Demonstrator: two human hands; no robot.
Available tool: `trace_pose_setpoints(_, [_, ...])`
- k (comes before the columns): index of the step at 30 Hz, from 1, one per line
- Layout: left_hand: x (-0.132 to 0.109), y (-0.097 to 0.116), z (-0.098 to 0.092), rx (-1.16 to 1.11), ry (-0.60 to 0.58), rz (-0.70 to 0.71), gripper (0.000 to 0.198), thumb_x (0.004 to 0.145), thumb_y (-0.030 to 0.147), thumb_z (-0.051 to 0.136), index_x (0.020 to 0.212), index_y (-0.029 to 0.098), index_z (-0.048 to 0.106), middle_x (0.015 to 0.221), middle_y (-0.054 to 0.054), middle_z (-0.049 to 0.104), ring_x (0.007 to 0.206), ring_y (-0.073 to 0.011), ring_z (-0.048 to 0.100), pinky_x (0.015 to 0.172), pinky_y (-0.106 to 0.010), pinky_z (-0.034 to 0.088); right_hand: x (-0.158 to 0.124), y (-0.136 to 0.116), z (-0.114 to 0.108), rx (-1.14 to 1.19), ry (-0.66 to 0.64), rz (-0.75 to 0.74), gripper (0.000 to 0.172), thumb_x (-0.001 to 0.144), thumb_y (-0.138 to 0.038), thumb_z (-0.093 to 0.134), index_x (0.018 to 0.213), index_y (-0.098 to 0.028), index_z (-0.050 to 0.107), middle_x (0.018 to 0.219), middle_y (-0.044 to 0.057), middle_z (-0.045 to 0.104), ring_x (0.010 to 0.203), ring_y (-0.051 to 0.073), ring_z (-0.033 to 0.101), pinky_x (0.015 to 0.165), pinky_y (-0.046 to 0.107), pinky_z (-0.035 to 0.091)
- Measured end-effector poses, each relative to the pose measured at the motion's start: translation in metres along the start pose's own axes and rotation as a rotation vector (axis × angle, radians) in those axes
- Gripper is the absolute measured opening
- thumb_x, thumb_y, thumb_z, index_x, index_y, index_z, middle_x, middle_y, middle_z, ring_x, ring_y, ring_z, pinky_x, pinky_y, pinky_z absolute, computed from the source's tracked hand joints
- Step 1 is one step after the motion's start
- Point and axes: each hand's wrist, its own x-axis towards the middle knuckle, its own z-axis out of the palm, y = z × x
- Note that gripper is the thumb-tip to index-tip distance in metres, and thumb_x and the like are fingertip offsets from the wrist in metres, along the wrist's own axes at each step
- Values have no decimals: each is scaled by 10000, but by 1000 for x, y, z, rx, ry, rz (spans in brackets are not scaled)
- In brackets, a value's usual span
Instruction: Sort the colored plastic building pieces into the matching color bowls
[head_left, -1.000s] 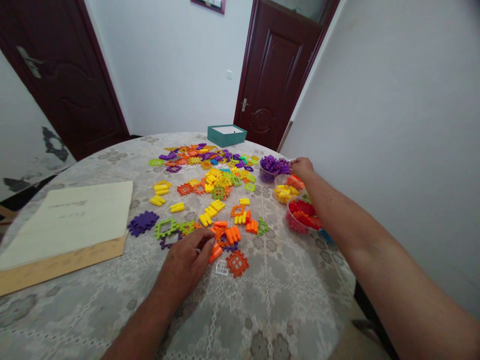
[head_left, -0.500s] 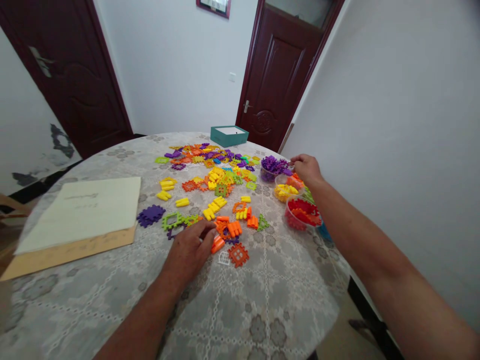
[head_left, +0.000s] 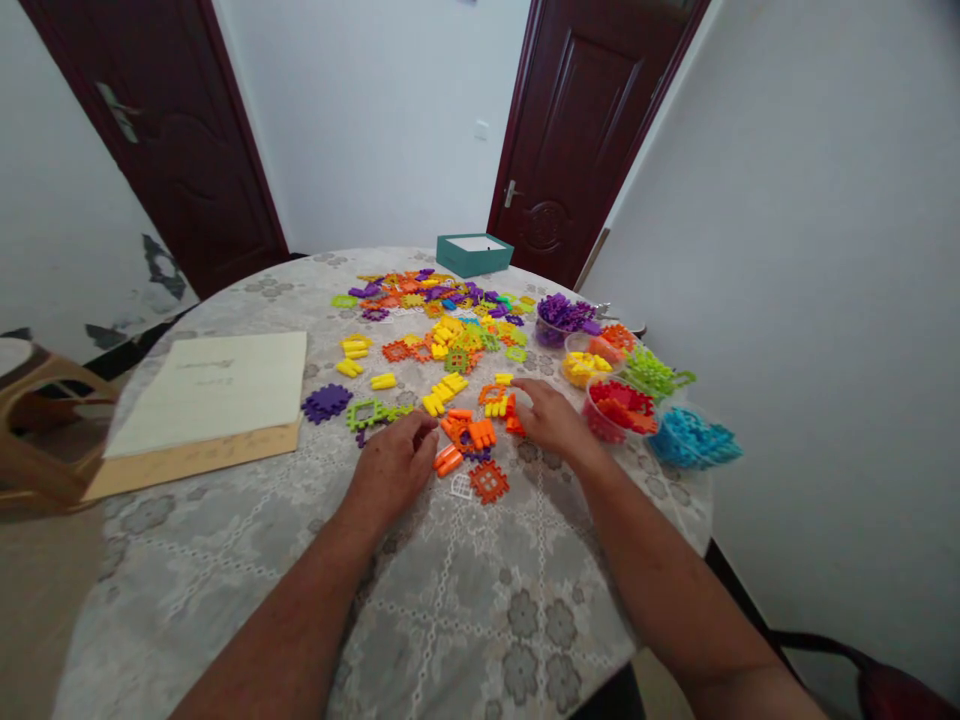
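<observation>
My left hand (head_left: 395,462) rests on the table beside the near pile, its fingers curled together close to orange pieces (head_left: 448,460); what they hold, if anything, is hidden. My right hand (head_left: 551,415) reaches over the right side of that pile with fingers apart, by an orange piece and small yellow pieces (head_left: 495,408). Between the hands lie orange blocks (head_left: 482,433), a brown-orange square (head_left: 489,482) and a white window piece (head_left: 461,487). Green pieces (head_left: 364,414) and a purple stack (head_left: 327,403) sit left of them.
Clear bowls at the right hold purple (head_left: 564,315), yellow (head_left: 585,368), red (head_left: 621,405), green (head_left: 654,373) and blue pieces (head_left: 694,438). Mixed pieces (head_left: 457,295) spread farther back, near a teal box (head_left: 474,258). Papers (head_left: 214,390) lie at the left.
My right hand has moved from the purple bowl down and left to the near pile, uncovering the green and blue bowls. My left hand stays near the orange pieces. The view has shifted.
</observation>
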Motion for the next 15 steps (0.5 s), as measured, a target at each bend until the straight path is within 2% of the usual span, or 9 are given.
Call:
trace_pose_setpoints(4, [-4,2,7,63,-124,60,253,942,337,560,1124,217,689,1050,-79,737,937,-220,676,827,-327,485,-8,11,12,56,-66,-37,619,872,-211,635,1481,-188,527,1460,135,596,1332,259,564,1143,401,421])
trace_pose_setpoints(7, [-6,1,11,147,-201,132,231,925,346,592,1098,235,697,1091,-94,719,965,-244,661,830,-346,473,-11,13,11,116,-92,-24,676,838,-193,681,1490,-228,509,1369,117,656,1153,259,650,1035,412,488])
trace_pose_setpoints(9, [-7,-1,13,167,-222,154,236,938,349,576,1109,246,702,1126,-103,711,992,-256,654,851,-361,470,-12,13,10,177,-109,-30,627,834,-185,694,1443,-242,551,1258,98,702,986,233,673,931,392,518])
trace_pose_setpoints(11, [-7,-2,14,151,-224,146,265,941,337,564,1157,257,694,1162,-106,704,1030,-263,648,882,-373,471,-12,14,8,255,-139,-49,506,838,-212,710,1338,-238,631,1107,68,729,859,200,651,831,352,520])
trace_pose_setpoints(15, [-6,-2,12,109,-198,85,339,907,297,581,1232,258,669,1163,-105,705,1058,-273,645,934,-395,474,-10,20,8,427,-196,-6,333,865,-280,683,1193,-219,696,863,2,691,722,152,592,669,268,474])
